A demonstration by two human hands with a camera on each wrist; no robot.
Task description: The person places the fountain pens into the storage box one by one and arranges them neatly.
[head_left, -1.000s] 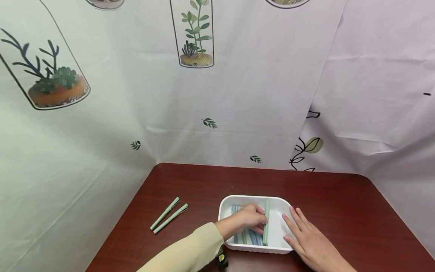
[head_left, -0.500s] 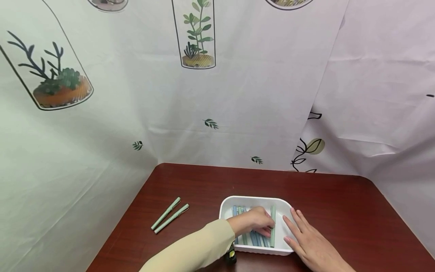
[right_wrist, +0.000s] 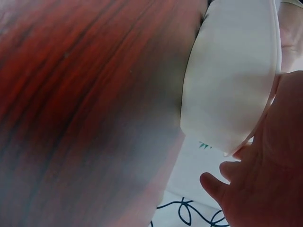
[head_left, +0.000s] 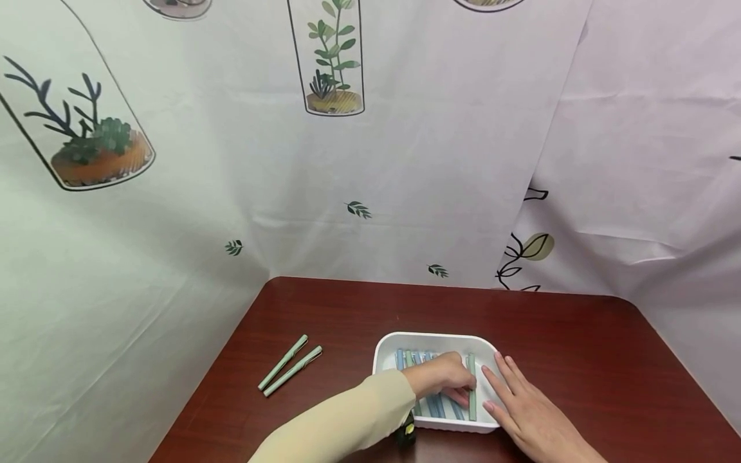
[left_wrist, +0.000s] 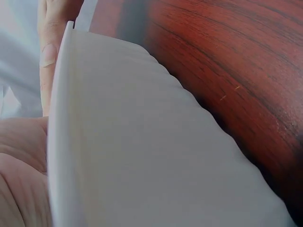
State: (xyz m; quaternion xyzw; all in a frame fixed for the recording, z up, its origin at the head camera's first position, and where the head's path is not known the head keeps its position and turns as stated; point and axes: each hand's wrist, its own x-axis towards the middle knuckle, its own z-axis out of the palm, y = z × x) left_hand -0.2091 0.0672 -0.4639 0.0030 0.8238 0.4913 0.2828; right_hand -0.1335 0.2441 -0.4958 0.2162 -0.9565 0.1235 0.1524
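Observation:
My left hand (head_left: 450, 375) reaches into a white tray (head_left: 442, 424) and pinches a pale green pen (head_left: 472, 405) that stands lengthwise near the tray's right side. Left of it, several blue and green pens (head_left: 438, 406) lie side by side, partly covered by that hand and wrist. With fingers spread, my right hand (head_left: 528, 415) touches the tray's right rim. In the left wrist view, the tray's wall (left_wrist: 142, 123) hides most of the left hand. The right wrist view has the right hand (right_wrist: 270, 170) against the outside of the tray's rim.
Two pale green pens (head_left: 282, 363) lie slanted on the dark red wooden table (head_left: 347, 308), left of the tray. A white cloth (head_left: 405, 161) with plant prints hangs behind the table and along its sides. A black wrist strap (head_left: 407, 429) shows below the left sleeve.
The left hand has moved right inside the tray with the green pen, uncovering more of the pens on the left. The right hand has stayed at the rim.

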